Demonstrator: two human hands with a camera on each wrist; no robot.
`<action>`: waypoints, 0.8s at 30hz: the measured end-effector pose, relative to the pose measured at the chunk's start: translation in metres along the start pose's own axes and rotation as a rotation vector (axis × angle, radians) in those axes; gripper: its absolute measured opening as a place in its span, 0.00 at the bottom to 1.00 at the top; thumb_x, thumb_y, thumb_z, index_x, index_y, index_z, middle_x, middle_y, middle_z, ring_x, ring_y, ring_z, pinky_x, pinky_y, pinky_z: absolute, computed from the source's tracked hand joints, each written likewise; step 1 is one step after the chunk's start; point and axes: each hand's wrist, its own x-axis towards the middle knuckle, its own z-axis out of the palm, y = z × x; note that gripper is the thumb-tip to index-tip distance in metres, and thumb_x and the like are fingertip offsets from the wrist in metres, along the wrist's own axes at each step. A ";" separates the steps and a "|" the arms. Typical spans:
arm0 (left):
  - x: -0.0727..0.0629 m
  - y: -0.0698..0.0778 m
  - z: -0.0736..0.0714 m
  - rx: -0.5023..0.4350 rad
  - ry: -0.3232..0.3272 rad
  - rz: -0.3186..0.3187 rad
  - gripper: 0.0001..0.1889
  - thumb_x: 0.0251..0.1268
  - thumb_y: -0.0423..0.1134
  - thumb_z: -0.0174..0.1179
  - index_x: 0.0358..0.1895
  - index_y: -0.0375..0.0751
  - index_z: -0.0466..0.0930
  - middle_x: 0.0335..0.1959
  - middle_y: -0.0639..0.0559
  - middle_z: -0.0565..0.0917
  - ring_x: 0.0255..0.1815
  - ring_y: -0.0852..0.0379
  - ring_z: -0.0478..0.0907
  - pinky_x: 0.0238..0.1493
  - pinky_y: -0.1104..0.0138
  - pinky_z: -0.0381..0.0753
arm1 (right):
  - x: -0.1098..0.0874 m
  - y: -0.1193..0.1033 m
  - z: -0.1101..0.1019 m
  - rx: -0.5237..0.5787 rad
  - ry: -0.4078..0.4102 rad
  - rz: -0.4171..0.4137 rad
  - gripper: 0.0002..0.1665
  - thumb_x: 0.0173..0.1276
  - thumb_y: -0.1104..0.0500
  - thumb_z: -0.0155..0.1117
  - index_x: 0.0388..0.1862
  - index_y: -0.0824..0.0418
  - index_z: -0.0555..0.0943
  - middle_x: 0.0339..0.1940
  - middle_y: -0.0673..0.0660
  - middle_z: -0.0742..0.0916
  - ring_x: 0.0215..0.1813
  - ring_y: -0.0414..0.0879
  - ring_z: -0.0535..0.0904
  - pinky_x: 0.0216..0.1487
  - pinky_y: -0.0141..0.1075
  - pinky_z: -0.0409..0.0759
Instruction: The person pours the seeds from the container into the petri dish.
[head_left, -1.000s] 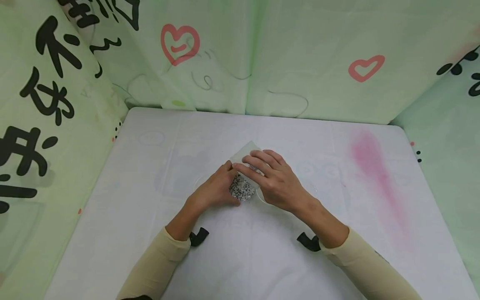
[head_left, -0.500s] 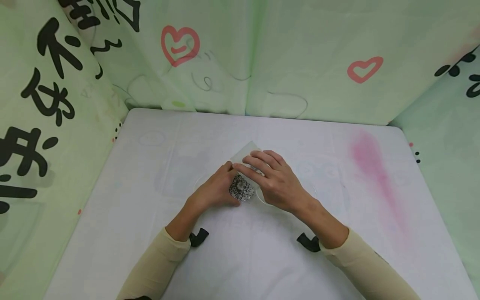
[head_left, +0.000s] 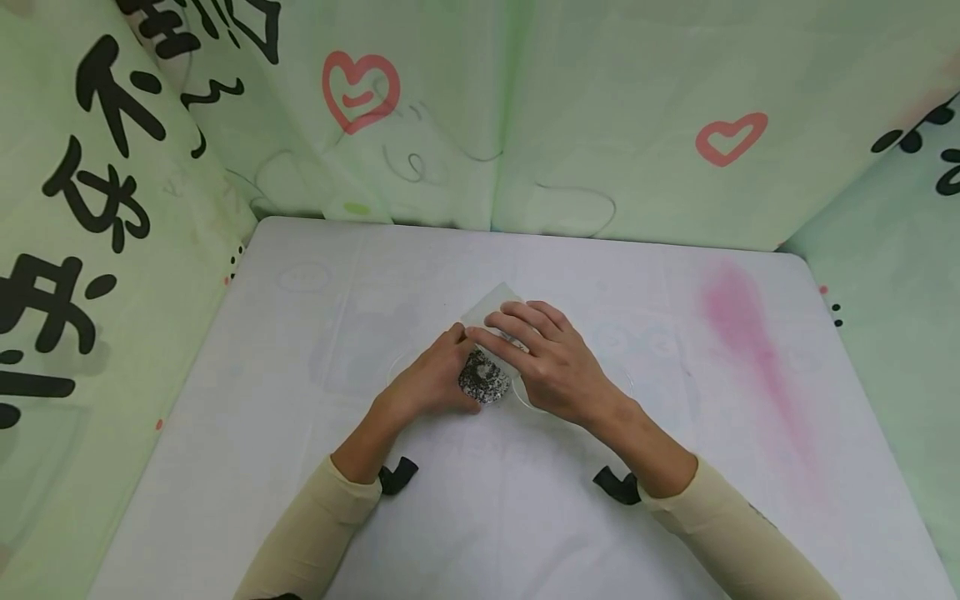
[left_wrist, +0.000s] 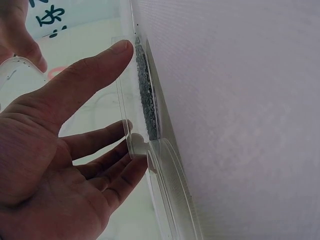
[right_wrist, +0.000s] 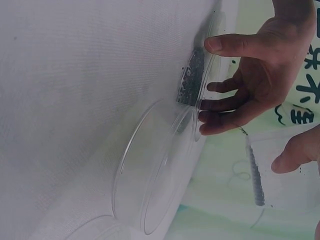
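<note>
My left hand [head_left: 429, 379] holds a small clear dish [left_wrist: 125, 110] on the table, thumb on the near side and fingers on the far side. Black and white grains [head_left: 483, 379] lie in the dish, darkest toward the middle. Above it my right hand [head_left: 561, 360] holds a clear, tilted container [head_left: 489, 307], its thumb against the wall in the right wrist view. Black grains [right_wrist: 256, 180] line that container's lower edge. Part of the container is hidden by the right fingers.
Clear round dishes stand beside the small one; one round dish [right_wrist: 155, 165] shows in the right wrist view. A white cloth with a pink stain [head_left: 750, 342] covers the table [head_left: 337, 292]. Green curtains [head_left: 600, 100] enclose its back and sides.
The grains in the small dish have turned from evenly speckled to mostly black, with a pale spot in the middle. Both hands stay in nearly the same place.
</note>
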 end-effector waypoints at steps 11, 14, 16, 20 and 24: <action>0.001 -0.002 0.001 0.009 0.000 0.011 0.50 0.43 0.38 0.85 0.73 0.30 0.70 0.56 0.41 0.72 0.57 0.46 0.73 0.63 0.54 0.79 | -0.002 0.000 0.004 0.001 -0.003 0.002 0.39 0.61 0.78 0.55 0.70 0.53 0.79 0.61 0.54 0.83 0.69 0.53 0.74 0.70 0.50 0.71; 0.000 -0.002 0.001 0.015 0.002 0.011 0.50 0.43 0.38 0.85 0.73 0.31 0.70 0.56 0.41 0.72 0.58 0.46 0.73 0.63 0.54 0.79 | -0.002 0.001 0.004 0.010 -0.001 0.006 0.40 0.59 0.78 0.57 0.70 0.53 0.79 0.61 0.55 0.83 0.68 0.54 0.74 0.70 0.50 0.71; 0.000 -0.002 0.001 0.013 0.004 0.010 0.50 0.43 0.38 0.85 0.73 0.32 0.70 0.57 0.41 0.72 0.59 0.46 0.73 0.64 0.54 0.79 | -0.002 0.002 0.006 0.035 -0.001 0.021 0.41 0.57 0.78 0.57 0.70 0.54 0.79 0.61 0.56 0.82 0.68 0.55 0.74 0.70 0.50 0.71; 0.000 -0.002 0.000 -0.006 0.002 0.005 0.48 0.44 0.38 0.85 0.72 0.32 0.71 0.60 0.42 0.72 0.61 0.47 0.73 0.66 0.55 0.78 | -0.003 0.006 0.009 0.110 0.002 0.069 0.44 0.53 0.80 0.54 0.69 0.53 0.79 0.61 0.57 0.82 0.68 0.56 0.73 0.70 0.50 0.70; 0.001 -0.001 0.000 -0.014 -0.004 0.002 0.47 0.44 0.37 0.85 0.71 0.29 0.71 0.61 0.42 0.72 0.62 0.47 0.73 0.66 0.55 0.77 | -0.005 0.010 0.011 0.163 -0.002 0.114 0.47 0.49 0.80 0.49 0.69 0.53 0.79 0.62 0.57 0.82 0.69 0.56 0.73 0.68 0.50 0.71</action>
